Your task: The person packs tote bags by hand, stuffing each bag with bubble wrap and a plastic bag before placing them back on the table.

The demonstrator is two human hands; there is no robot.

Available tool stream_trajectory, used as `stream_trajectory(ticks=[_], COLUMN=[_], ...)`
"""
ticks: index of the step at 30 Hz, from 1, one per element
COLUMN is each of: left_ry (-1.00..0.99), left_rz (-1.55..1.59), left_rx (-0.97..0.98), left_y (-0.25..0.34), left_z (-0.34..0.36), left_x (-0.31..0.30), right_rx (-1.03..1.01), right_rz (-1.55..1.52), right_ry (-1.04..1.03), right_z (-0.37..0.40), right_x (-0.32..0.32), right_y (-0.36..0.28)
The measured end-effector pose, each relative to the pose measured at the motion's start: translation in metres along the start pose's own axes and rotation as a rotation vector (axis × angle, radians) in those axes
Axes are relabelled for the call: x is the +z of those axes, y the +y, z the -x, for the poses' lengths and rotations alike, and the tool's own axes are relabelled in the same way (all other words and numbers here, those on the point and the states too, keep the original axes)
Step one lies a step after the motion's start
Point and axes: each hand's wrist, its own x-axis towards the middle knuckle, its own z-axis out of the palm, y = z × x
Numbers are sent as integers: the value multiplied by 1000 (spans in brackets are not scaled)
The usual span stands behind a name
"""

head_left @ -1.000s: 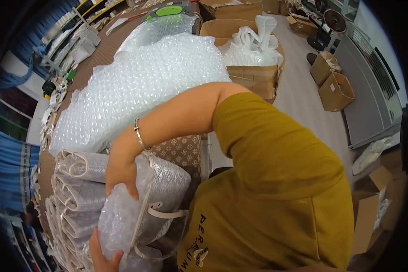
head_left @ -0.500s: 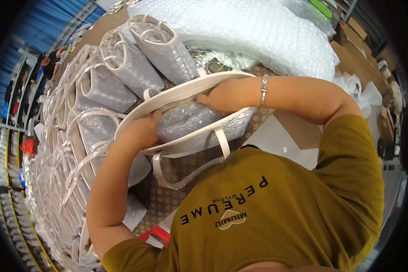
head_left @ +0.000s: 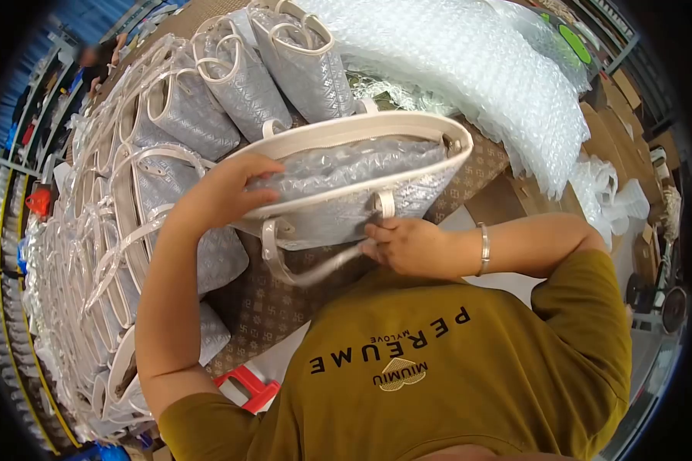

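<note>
A silvery-grey patterned tote bag with cream trim stands with its mouth towards me. Clear bubble wrap fills the inside of it. At the bag's left end is my left hand, thumb and fingers apart over the rim, holding nothing. My right hand, with a bracelet at the wrist, is closed on the near handle below the front rim. The far handle stands above the back rim.
Several similar tote bags are crowded together at the left and back. A large sheet of bubble wrap lies behind. Cardboard is at the right. Below the left arm is a red plastic item. Another person is far back left.
My right hand has come out of the bag and moved down to the near handle. My left hand has lifted out of the opening, its fingers spread. The bubble wrap inside lies flatter.
</note>
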Motion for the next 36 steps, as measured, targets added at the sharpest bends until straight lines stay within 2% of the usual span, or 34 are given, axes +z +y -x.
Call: stream_trajectory(ticks=[2,5,6,8,9,11,14,16,18,20,22,23,24,26,27,30,31,33,34,36], left_ry=[-8,-20,-18,-8,-6,-111,-160,-203,-228,-299,-296,-296,-296,-262,-237,-216,-216,-218,-188,-129], left_rz=[-73,-207,-199,-192,-204,-247,-248,-223,-260,-349,-343,-326,-307,-317,-324,-323,-322,-321,-309,-282], left_rx=[71,217,153,32,52,-14,-62,-81,-61,-26,37,95,151,120,91,20,-20,-60,-61,-62], left_y=[-5,-10,-9,-3,0,6,2,-4,-4,-2,-20,-29,-39,-38,-38,-21,-11,-1,1,5], left_z=[-3,-8,-8,-10,-13,-19,-30,-34,-31,-29,-30,-29,-28,-18,-14,-1,5,12,16,22], left_x=[0,8,9,6,3,0,2,9,8,7,11,13,13,17,23,32,31,32,35,39], right_rx=[115,120,114,108,84,65,101,162,125,503,511,502,510,516,513,844,844,598,600,577], right_rz=[323,413,463,529,587,659,-8,-306,-564,-751,-547,-540,-296,194,193,-775,-778,-1083,-1087,-733], right_ry=[-103,-193,-236,-193,-153,-121,-469,-251,265,550,931,934,1011,1133,1131,250,245,-390,-390,-731], right_z=[-3,-8,-8,-6,-5,-8,-22,-29,-29,-30,-36,-38,-41,-46,-44,-27,-30,-39,-48,-71], right_x=[20,9,6,11,15,5,-32,-84,-125,-164,-153,-151,-149,-148,-150,-155,-149,-126,-113,-95], right_y=[-11,-20,-21,-17,-16,-23,-33,-33,-26,-18,21,27,32,41,47,59,64,75,77,73])
